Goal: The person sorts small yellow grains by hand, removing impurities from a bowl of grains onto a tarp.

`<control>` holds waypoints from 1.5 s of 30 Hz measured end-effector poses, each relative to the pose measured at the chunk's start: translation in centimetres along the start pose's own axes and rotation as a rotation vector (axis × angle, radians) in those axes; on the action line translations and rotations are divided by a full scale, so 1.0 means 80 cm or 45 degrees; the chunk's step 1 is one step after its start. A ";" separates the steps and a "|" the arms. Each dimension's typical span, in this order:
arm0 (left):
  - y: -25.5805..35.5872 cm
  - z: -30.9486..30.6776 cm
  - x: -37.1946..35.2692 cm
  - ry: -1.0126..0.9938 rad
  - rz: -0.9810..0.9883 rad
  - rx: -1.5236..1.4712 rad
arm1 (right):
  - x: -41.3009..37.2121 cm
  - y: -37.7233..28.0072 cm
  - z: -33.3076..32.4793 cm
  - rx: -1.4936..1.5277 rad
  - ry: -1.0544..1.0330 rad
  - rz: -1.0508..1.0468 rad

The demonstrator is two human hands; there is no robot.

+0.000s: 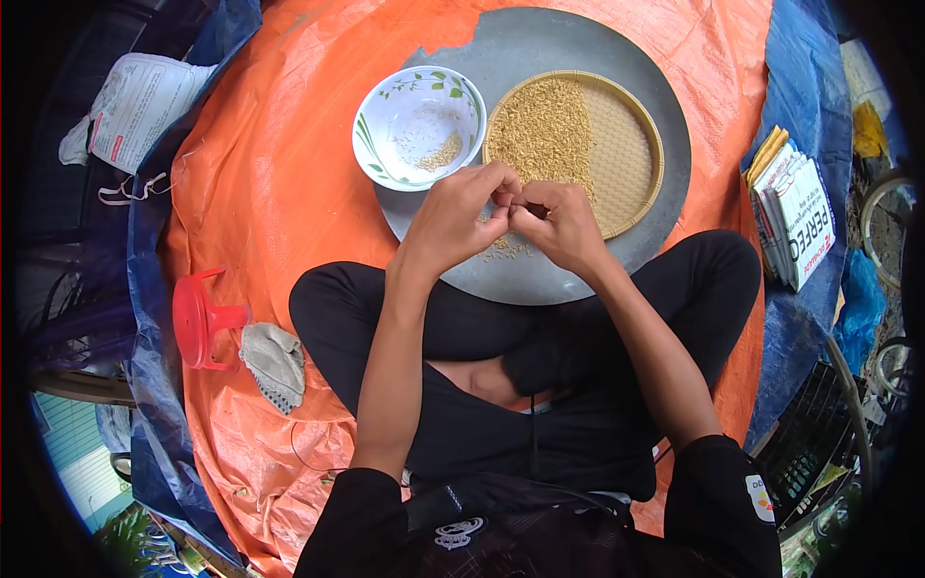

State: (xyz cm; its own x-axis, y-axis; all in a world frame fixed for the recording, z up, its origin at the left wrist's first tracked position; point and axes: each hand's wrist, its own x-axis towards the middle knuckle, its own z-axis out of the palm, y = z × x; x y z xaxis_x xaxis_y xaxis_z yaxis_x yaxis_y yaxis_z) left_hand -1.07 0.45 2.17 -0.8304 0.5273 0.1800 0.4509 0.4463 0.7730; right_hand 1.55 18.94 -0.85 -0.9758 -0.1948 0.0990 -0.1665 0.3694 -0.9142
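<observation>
My left hand (461,217) and my right hand (562,223) meet at the fingertips, thumbs and fingers pinched closed. Whatever lies between them is too small to make out. They hover over the near edge of a shallow woven bamboo basket (626,159), where golden grains (544,125) like unhusked rice cover the left side. At its left stands a white bowl (390,120) with a green leaf pattern, holding pale bits and a small heap of golden grains (443,152). Below my hands, loose husks or grains (506,249) are scattered on a round grey tray (559,284).
An orange tarp (260,183) lies under everything, with blue sheeting (159,385) at the sides. A red plastic stool (204,318) and a grey glove (273,361) are at the left. Folded printed bags (795,212) lie at the right. My crossed legs border the tray.
</observation>
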 end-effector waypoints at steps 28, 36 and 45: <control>-0.004 0.000 -0.001 0.003 -0.033 0.001 | -0.001 0.004 0.009 0.052 0.050 0.001; -0.002 0.003 0.000 0.067 0.000 -0.019 | -0.003 0.004 0.008 0.256 0.015 0.219; 0.005 0.006 0.002 0.140 0.119 0.100 | -0.005 0.016 0.020 0.477 0.041 0.297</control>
State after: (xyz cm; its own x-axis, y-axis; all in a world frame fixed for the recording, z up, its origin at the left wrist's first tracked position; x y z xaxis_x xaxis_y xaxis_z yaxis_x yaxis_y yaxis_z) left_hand -0.84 1.05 2.21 -0.8127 0.4885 0.3177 0.5484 0.4567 0.7005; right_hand 1.95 18.07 -2.71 -0.9861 -0.1144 -0.1203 0.1159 0.0439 -0.9923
